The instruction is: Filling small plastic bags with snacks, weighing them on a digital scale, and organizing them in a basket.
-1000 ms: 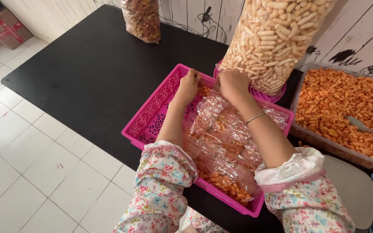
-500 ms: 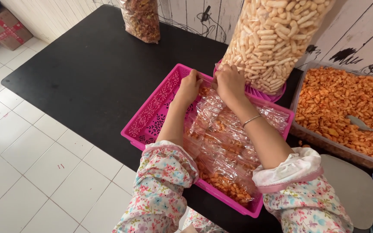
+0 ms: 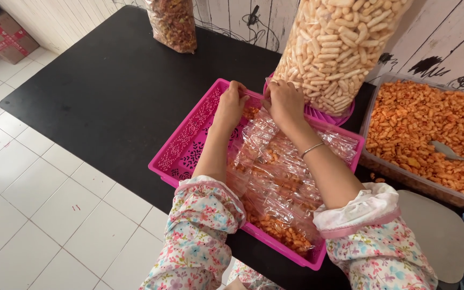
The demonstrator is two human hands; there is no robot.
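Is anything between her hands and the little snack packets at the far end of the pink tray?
Nothing visible. The left hand and right hand already rest on the clear packets in the pink tray.

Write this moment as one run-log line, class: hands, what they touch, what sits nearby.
left hand: on small packet | right hand: on small packet | packets: in pink tray | nearby: big bag of puffs, tub of orange snacks

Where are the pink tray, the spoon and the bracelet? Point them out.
pink tray (image 3: pixel 186 140), head view, bare left wall.
spoon (image 3: pixel 447 151), head view, bowl end.
bracelet (image 3: pixel 312 149), head view, band on wrist.
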